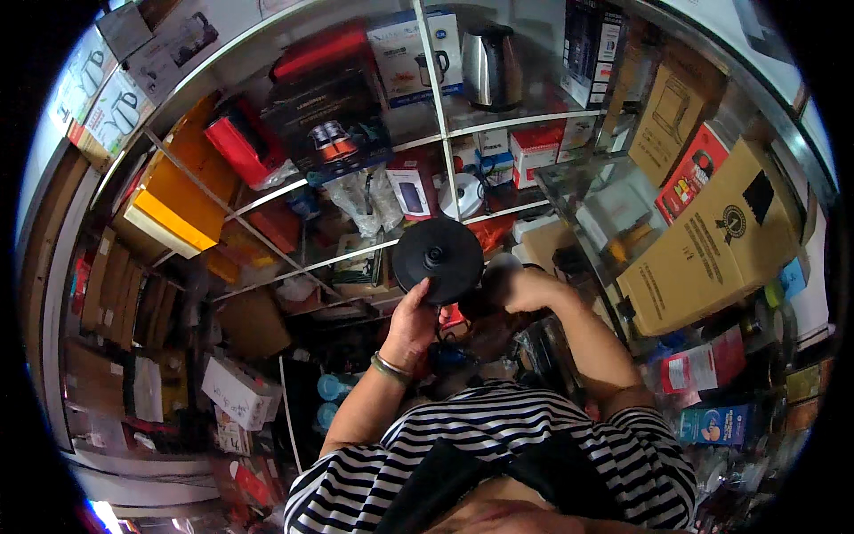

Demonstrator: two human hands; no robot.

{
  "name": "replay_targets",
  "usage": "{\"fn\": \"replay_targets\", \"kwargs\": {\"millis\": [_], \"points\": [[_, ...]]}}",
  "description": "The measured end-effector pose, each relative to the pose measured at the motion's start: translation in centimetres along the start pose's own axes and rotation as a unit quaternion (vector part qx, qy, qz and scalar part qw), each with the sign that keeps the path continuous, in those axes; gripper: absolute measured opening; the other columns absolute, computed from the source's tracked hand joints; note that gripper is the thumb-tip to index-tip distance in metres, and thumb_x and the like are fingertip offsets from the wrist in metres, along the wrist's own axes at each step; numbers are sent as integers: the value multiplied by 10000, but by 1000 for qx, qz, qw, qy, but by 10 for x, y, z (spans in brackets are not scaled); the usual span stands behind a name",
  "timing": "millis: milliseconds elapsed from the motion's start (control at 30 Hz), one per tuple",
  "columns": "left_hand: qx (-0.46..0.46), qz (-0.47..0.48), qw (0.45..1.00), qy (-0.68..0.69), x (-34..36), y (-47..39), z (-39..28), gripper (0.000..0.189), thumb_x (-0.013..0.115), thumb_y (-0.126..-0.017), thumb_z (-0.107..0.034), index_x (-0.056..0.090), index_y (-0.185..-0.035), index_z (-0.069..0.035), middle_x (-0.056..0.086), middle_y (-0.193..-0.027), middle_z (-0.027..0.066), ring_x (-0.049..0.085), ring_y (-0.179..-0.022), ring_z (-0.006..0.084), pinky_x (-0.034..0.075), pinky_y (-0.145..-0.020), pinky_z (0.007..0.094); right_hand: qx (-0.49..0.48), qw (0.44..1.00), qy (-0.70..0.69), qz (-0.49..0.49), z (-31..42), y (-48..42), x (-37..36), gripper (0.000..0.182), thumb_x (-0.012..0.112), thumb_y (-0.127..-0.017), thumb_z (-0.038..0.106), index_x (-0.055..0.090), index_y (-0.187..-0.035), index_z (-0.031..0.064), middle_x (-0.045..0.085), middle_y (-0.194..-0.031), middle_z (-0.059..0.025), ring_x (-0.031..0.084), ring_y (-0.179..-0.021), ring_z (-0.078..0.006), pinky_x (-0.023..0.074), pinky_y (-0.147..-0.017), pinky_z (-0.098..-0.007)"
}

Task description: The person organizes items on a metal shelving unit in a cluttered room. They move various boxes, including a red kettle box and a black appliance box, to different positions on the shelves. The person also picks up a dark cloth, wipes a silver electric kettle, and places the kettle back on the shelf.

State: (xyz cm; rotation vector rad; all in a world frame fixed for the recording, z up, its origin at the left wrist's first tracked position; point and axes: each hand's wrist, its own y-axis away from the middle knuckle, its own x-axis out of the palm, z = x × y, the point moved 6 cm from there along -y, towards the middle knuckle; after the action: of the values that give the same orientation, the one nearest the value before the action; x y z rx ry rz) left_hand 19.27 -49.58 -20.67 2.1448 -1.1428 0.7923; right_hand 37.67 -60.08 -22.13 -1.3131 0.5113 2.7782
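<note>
My left hand grips the near edge of a round black electric kettle base, thumb on top. The base faces up and shows a raised connector in its middle. My right hand is curled around a blurred dark object with a greyish end, just right of the base. Blur and my fingers hide what it is. Below both hands is a dark clutter with a bit of red, too dim to make out.
Ahead stands a white-framed shelf with product boxes and a steel electric kettle. Plastic-wrapped goods sit lower down. To the right, a large cardboard box leans by a glass case. At the left lies a white box.
</note>
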Motion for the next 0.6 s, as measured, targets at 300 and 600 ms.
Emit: {"fn": "replay_targets", "kwargs": {"millis": [300,600], "points": [[-126,-17,974,188,7,-5,39,473,507,-897,-431,521,-1139,-24,641,-852,135,633,-619,243,500,-484,296,-223,928,-257,152,50,1,-19,395,704,-621,118,649,-998,16,669,-938,-90,613,-844,-202,485,-781,-332],[-100,80,973,191,40,-11,25,511,491,-900,-393,453,-1277,-49,552,-1226,109,563,-1048,253,485,-846,358,-159,856,-489,59,48,-3,-47,408,683,-608,90,605,-998,0,621,-909,-44,578,-844,-148,465,-772,-293]]}}
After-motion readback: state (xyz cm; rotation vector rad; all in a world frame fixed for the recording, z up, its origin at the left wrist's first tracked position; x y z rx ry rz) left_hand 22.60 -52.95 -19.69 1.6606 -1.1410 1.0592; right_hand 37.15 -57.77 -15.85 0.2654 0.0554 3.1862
